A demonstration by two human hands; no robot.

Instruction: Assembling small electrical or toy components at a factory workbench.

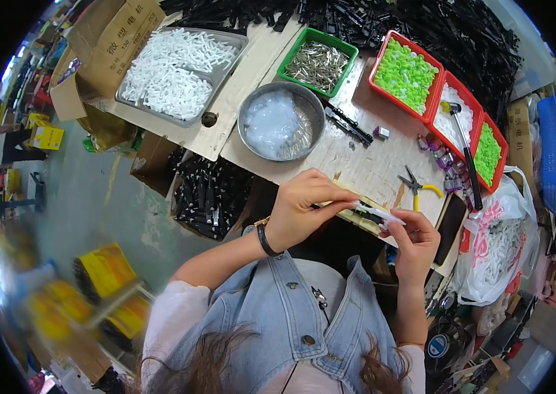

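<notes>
In my right hand (413, 241) is a slim white plastic piece (393, 218), pinched between thumb and fingers above the table's near edge. My left hand (307, 202) is closed in a pinch at the left end of that piece; what its fingertips grip is too small to make out. Just ahead of the hands lie cutting pliers (416, 189) with yellow handles. A round metal bowl (246, 134) holding a clear plastic bag and small thin metal parts stands beyond my left hand.
A grey tray (242, 41) of white plastic parts stands far left. A green tray (282, 67) holds metal pins. Red trays (433, 108) of green and white pieces stand right, a hammer (465, 148) across them. Small purple-silver motors (450, 167), black strips (350, 125) and a plastic bag (498, 243) lie around.
</notes>
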